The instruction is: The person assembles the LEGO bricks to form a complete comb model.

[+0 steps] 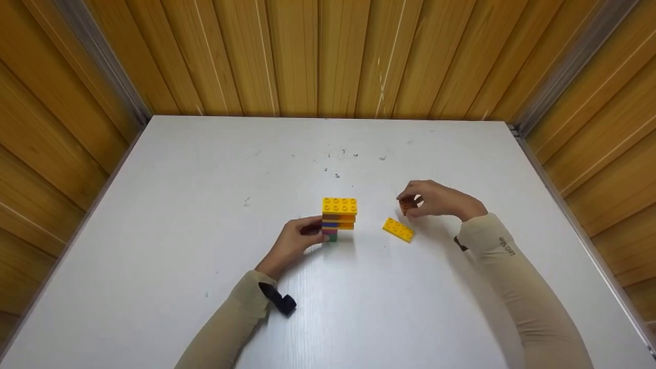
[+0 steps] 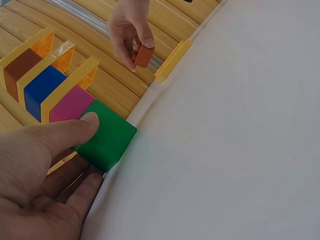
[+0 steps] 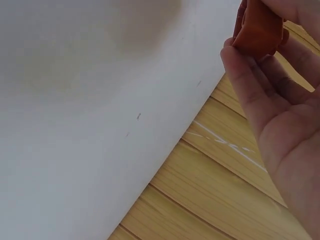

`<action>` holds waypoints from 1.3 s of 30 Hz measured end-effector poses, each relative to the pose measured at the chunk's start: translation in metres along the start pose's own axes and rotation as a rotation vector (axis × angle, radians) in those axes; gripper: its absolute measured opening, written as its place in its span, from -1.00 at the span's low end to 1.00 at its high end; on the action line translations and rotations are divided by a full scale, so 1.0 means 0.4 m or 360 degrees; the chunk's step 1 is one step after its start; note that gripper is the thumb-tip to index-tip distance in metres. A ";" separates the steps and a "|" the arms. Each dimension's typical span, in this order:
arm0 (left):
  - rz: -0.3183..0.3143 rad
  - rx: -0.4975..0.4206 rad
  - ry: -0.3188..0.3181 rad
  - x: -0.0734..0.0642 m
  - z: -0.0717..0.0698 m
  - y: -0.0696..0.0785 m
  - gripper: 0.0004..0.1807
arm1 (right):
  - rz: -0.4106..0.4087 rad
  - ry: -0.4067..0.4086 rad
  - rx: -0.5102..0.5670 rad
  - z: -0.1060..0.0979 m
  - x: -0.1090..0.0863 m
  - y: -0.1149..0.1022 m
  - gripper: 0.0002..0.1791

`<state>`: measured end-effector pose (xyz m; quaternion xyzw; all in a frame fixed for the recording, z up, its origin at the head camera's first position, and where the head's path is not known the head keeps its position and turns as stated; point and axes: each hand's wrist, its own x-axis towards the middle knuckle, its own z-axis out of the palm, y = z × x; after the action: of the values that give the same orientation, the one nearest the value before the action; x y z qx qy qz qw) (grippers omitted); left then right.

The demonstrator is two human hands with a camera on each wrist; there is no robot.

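A tower of toy building bricks stands on the white table, topped by a yellow plate with studs. Below that plate come brown, blue, pink and green bricks, with more yellow plates between them that jut out to the right. My left hand grips the tower low down, its thumb on the green brick in the left wrist view. Between thumb and fingers, my right hand pinches an orange-brown brick. Just below that hand in the head view, a loose yellow brick lies studs up on the table.
The white table carries small dark marks toward its far side. Wood-patterned panels rise behind it and at both sides, with grey metal posts at the corners. A black strap device sits on the left wrist.
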<state>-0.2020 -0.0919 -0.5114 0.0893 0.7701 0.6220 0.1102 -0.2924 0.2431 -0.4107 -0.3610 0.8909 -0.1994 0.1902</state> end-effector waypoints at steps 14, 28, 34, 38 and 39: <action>0.0038 0.0049 0.0024 0.008 0.001 0.000 -0.49 | -0.0202 0.0097 0.0162 -0.038 0.043 -0.095 -0.73; 0.0024 0.0021 0.0007 -0.017 0.002 0.057 -0.51 | -0.0374 0.0185 0.0151 -0.045 0.087 -0.162 -0.68; 0.0024 0.0003 0.0005 -0.002 0.001 0.025 -0.50 | -0.0467 0.0224 0.0157 -0.046 0.099 -0.182 -0.68; 0.0027 0.0033 0.0022 0.010 0.001 0.002 -0.49 | -0.0471 0.0244 0.0128 -0.049 0.105 -0.197 -0.62; 0.0026 0.0042 0.0026 0.010 0.001 0.003 -0.49 | -0.0470 0.0246 0.0116 -0.049 0.107 -0.201 -0.60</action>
<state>-0.2055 -0.0902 -0.5107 0.0919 0.7784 0.6132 0.0977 -0.2847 0.1636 -0.3628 -0.4644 0.8324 -0.2845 0.1027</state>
